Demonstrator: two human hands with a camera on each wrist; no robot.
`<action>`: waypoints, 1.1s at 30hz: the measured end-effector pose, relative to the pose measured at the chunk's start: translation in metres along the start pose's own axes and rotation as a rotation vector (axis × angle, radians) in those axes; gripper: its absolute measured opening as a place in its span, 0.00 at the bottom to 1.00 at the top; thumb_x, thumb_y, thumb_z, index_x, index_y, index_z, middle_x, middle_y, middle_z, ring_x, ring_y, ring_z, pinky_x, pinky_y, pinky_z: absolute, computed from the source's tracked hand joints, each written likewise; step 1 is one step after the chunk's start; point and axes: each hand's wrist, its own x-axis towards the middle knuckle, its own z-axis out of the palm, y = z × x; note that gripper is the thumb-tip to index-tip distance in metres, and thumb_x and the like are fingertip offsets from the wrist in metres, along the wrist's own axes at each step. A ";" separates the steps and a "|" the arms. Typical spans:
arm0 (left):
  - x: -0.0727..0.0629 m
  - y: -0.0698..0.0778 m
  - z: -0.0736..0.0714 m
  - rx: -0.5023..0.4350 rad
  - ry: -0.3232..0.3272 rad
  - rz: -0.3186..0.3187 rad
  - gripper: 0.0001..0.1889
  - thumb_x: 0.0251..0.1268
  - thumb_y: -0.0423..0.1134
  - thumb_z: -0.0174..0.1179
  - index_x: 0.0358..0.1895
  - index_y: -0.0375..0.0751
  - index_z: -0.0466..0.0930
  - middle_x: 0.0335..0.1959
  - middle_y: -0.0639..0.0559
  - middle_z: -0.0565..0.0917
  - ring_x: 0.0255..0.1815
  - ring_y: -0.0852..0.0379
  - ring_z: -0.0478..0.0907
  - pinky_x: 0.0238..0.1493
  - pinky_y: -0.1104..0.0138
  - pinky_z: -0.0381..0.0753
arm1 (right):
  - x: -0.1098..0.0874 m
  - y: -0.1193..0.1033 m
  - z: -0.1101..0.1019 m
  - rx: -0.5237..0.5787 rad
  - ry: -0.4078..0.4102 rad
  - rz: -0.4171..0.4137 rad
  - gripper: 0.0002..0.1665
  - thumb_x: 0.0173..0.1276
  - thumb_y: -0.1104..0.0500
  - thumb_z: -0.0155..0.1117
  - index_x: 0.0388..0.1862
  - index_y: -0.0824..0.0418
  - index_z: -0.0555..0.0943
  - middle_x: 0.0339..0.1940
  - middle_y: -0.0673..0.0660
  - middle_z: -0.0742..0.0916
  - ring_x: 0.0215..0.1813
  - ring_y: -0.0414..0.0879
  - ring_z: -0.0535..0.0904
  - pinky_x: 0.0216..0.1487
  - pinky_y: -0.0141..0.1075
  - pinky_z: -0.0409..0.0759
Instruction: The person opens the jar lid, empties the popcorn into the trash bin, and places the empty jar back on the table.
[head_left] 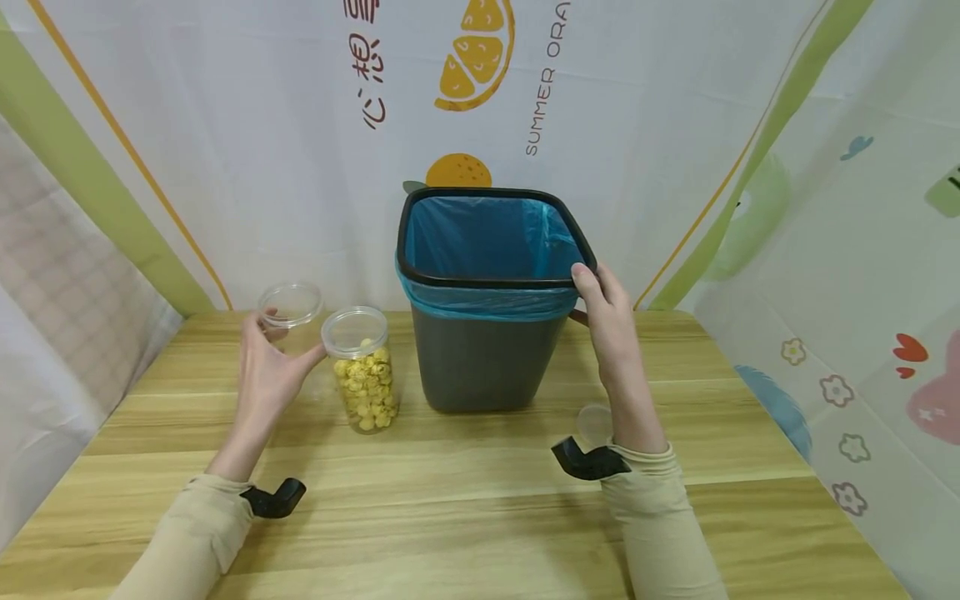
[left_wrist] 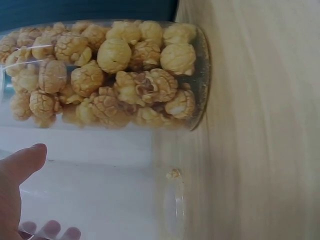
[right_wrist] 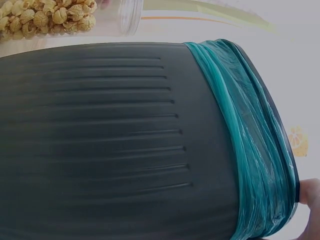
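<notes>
A tall clear jar (head_left: 290, 306) stands at the left, a crumb at its base in the left wrist view. My left hand (head_left: 270, 367) is curled round it, fingertips showing through the wall and thumb stretched across the near side. Right beside it is a second clear jar, filled with yellow popcorn (left_wrist: 110, 75), close to the thumb. My right hand (head_left: 611, 321) grips the black rim (head_left: 487, 282) of a dark grey trash bin (head_left: 487, 358), thumb over the near right corner. A blue plastic liner (right_wrist: 240, 130) is folded over the bin's edge.
On the wooden table (head_left: 420, 508) a translucent round lid (head_left: 595, 423) lies beside my right wrist. A white printed curtain (head_left: 300, 167) hangs close behind the bin and jars. More patterned cloth hangs along both sides.
</notes>
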 end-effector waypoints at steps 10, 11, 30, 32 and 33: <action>-0.002 -0.006 0.002 0.003 0.009 -0.009 0.53 0.58 0.51 0.75 0.79 0.38 0.50 0.74 0.33 0.66 0.72 0.37 0.69 0.66 0.41 0.73 | 0.000 0.000 0.000 -0.001 -0.005 -0.007 0.35 0.80 0.38 0.49 0.76 0.55 0.70 0.73 0.57 0.77 0.72 0.50 0.72 0.71 0.59 0.75; -0.002 -0.006 0.002 0.005 0.009 -0.010 0.53 0.58 0.51 0.75 0.79 0.38 0.50 0.74 0.33 0.66 0.72 0.36 0.69 0.66 0.41 0.73 | 0.000 0.000 0.000 -0.001 -0.004 -0.007 0.35 0.80 0.38 0.49 0.76 0.55 0.70 0.73 0.57 0.77 0.72 0.50 0.72 0.71 0.59 0.75; -0.007 -0.008 0.005 -0.048 0.032 0.026 0.63 0.56 0.49 0.77 0.84 0.49 0.36 0.81 0.37 0.57 0.78 0.36 0.63 0.75 0.35 0.62 | -0.001 0.000 0.000 0.003 0.000 -0.005 0.35 0.79 0.38 0.50 0.76 0.55 0.70 0.73 0.57 0.77 0.72 0.51 0.71 0.71 0.59 0.74; -0.008 -0.007 0.004 -0.045 0.030 0.028 0.64 0.57 0.50 0.77 0.85 0.49 0.34 0.83 0.37 0.55 0.79 0.35 0.61 0.76 0.35 0.61 | -0.001 0.000 0.000 0.003 -0.001 -0.007 0.35 0.80 0.38 0.50 0.76 0.55 0.70 0.73 0.57 0.77 0.72 0.51 0.71 0.72 0.59 0.74; -0.008 -0.006 0.003 -0.042 0.029 0.028 0.64 0.57 0.50 0.77 0.85 0.49 0.33 0.83 0.37 0.54 0.79 0.35 0.61 0.76 0.35 0.60 | -0.001 0.000 0.000 0.002 -0.001 -0.007 0.35 0.80 0.38 0.50 0.76 0.56 0.70 0.73 0.57 0.77 0.72 0.51 0.71 0.71 0.59 0.74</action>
